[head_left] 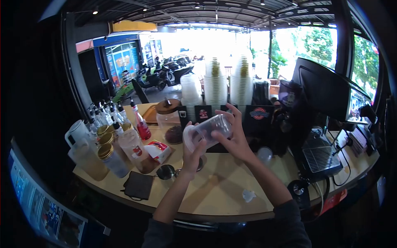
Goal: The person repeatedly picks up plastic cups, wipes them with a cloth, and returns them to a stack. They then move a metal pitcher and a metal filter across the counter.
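A clear plastic cup (210,129) is held tilted on its side above the counter, its wide end toward the left. My left hand (193,149) grips the cup near that wide end, thumb along the lower side. At the narrower end, my right hand (235,138) holds the cup between thumb and raised fingers. Behind the cup stand tall stacks of clear cups (216,89) and dark cards with printed logos (259,113). A glass jar with a wooden lid (167,120) is left of my hands.
Pitchers (87,159), gold-lidded containers (108,153) and pump bottles crowd the counter's left side, beside a red syrup bottle (142,122). A dark cloth (138,185), a metal cup (166,171) and crumpled white paper (248,195) lie in front. An espresso machine (318,155) stands right.
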Demonstrator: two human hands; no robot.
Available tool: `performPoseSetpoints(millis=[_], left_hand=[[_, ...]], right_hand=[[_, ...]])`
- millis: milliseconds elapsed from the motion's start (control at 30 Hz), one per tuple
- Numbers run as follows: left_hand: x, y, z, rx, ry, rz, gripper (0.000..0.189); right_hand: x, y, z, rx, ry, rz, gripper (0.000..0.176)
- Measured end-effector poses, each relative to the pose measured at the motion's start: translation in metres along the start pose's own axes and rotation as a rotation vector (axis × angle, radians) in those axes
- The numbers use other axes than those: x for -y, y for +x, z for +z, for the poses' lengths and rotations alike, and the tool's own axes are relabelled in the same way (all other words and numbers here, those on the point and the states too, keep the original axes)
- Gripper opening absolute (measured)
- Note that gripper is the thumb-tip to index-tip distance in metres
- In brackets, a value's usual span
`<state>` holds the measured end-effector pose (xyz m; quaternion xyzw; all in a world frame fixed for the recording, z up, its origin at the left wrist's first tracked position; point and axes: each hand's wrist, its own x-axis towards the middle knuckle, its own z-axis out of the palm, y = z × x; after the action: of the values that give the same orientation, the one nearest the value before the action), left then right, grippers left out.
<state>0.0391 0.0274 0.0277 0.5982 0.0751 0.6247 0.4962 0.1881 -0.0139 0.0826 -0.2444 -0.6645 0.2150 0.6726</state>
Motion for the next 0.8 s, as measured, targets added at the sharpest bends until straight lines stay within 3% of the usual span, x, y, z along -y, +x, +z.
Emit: performPoseSetpoints(millis=[67, 100, 200, 267, 300, 333, 400, 467, 533, 667, 733, 800], left_hand=[[-0.01, 0.013, -0.018, -0.033, 0.082, 0.02, 0.078], [-0.012, 0.024, -0.03, 0.009, 0.137, 0.073, 0.079], [-0.015, 0.053, -0.051, -0.032, 0.184, 0.099, 0.079], [-0.008, 0.072, -0.07, -0.054, 0.699, -0.017, 0.078], [-0.001, 0.084, -0.08, 0.001, 0.924, 0.109, 0.076], [0.009, 0.09, -0.088, -0.004, 0.923, 0.112, 0.076], [0.025, 0.1, -0.101, 0.138, 1.256, 0.153, 0.077], [0.021, 0.101, -0.096, 0.149, 1.312, 0.065, 0.073], [0.026, 0.103, -0.099, 0.262, 1.52, 0.165, 0.071], [0.031, 0.105, -0.099, 0.224, 1.476, 0.148, 0.069], [0.029, 0.106, -0.099, 0.199, 1.519, 0.177, 0.066], [0.026, 0.108, -0.1, 0.196, 1.506, 0.17, 0.066]], right_hand=[[-0.003, 0.021, 0.012, 0.058, -0.157, 0.002, 0.069], [0.006, 0.036, 0.016, 0.051, -0.399, -0.112, 0.061], [0.011, 0.092, 0.031, -0.077, -0.596, -0.426, 0.057], [-0.003, 0.135, 0.036, -0.059, -0.682, -0.532, 0.056], [-0.014, 0.156, 0.038, -0.052, -0.707, -0.572, 0.055], [-0.023, 0.172, 0.042, -0.014, -0.698, -0.504, 0.056], [-0.044, 0.2, 0.046, 0.016, -0.792, -0.441, 0.055], [-0.064, 0.22, 0.048, 0.033, -0.825, -0.406, 0.056], [-0.083, 0.23, 0.048, 0.048, -0.856, -0.361, 0.056], [-0.102, 0.232, 0.048, 0.048, -1.004, -0.243, 0.057], [-0.103, 0.238, 0.047, 0.146, -1.006, -0.089, 0.058], [-0.112, 0.237, 0.046, 0.197, -1.059, -0.079, 0.057]])
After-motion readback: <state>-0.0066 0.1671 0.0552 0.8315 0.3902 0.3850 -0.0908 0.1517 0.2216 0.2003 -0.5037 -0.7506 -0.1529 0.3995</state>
